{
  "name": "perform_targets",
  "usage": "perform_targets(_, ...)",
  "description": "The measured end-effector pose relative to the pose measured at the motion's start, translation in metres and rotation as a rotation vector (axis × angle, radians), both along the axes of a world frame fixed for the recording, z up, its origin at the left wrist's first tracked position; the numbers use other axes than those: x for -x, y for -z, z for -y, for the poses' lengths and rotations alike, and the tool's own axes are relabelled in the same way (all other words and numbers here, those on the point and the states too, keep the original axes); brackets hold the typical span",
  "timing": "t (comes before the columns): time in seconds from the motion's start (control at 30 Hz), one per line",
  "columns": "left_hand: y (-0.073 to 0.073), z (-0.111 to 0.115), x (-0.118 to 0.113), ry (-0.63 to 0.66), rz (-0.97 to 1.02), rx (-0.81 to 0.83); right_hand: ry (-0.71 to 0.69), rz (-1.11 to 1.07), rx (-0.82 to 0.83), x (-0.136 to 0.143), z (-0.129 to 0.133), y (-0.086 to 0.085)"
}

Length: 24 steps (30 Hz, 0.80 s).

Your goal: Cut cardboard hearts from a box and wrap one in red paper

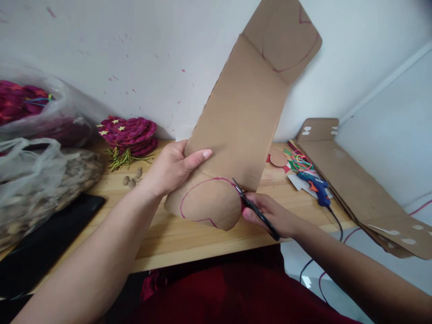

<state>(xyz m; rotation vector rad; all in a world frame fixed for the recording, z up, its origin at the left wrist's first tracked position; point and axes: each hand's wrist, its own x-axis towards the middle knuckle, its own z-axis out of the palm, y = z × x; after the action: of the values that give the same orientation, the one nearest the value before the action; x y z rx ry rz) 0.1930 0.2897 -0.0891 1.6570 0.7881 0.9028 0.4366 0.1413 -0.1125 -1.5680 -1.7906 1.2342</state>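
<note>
Nearest, at five o'clock, right hand (270, 215) grips scissors (256, 210), blades biting the cardboard sheet (236, 130) along a drawn red outline (202, 200). Left hand (172, 167), at center, clasps the sheet's edge, tilting it upright toward twelve o'clock for blade access.

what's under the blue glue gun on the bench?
The glue gun lies on white paper cutouts, beside coloured rubber bands on the wooden bench. Whatever sits directly beneath its body is covered.

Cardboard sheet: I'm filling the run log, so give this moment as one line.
left hand: holds cardboard sheet upright | right hand: scissors at red drawn outline | glue gun on table
</note>
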Motion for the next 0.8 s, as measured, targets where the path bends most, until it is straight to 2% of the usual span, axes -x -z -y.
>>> perform_targets(0.17,0.004,0.001,-0.003,0.013,0.098,0.073,-0.034,-0.219,-0.136,0.003,-0.003,0.015)
perform_targets(0.27,0.005,0.002,-0.003,0.026,0.104,0.101,-0.041,-0.269,-0.135,0.004,0.000,0.017)
perform_targets(0.37,0.003,0.003,0.000,0.029,0.052,0.098,-0.066,-0.246,-0.097,0.004,0.003,0.011)
perform_targets(0.63,0.002,0.001,0.000,0.039,0.032,0.161,-0.056,-0.192,-0.136,0.012,0.012,-0.008)
perform_targets(0.8,0.001,0.002,-0.003,0.064,0.029,0.187,-0.050,-0.147,-0.154,0.013,0.015,-0.012)
